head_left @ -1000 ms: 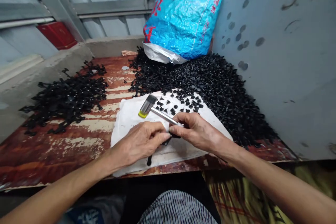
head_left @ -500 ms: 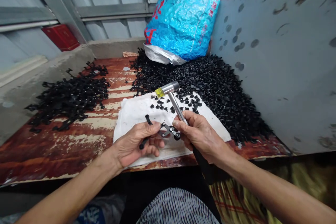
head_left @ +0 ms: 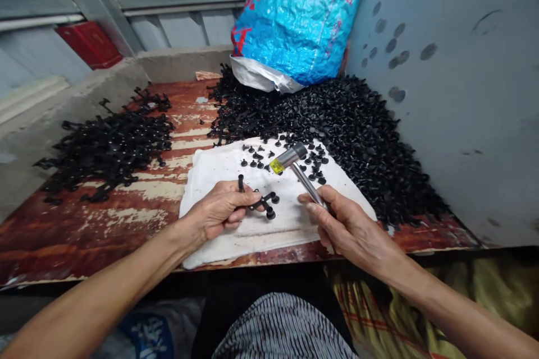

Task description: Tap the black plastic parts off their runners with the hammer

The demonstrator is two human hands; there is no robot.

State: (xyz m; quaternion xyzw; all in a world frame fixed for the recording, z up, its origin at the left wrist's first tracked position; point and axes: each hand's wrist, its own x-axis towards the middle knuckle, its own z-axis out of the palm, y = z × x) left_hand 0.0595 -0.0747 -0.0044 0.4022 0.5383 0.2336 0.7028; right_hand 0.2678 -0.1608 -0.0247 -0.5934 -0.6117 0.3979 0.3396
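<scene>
Over the left part of a white cloth (head_left: pixel 219 179), my left hand (head_left: pixel 223 206) pinches a black linked part (head_left: pixel 266 202) with round ends. Two of its ends point right, just above the cloth. My right hand (head_left: pixel 343 216) is closed round the lower shaft of a small hammer (head_left: pixel 290 158), which has a yellow face at left and a dark one at right. The hammer head is raised over small black round pieces (head_left: pixel 260 164) scattered on the cloth. A gap lies between the hammer and the linked part.
A large heap of small black pieces (head_left: pixel 362 123) lies behind and right of the cloth, under a blue bag (head_left: pixel 298 22). Black linked parts (head_left: pixel 113 148) are piled at left on the worn red table (head_left: pixel 126 224). A grey panel (head_left: pixel 475 123) stands at right.
My right hand has moved right with the hammer, away from the linked part. My left hand has closed more and turned the part so its ends face down toward the cloth. The view has shifted slightly.
</scene>
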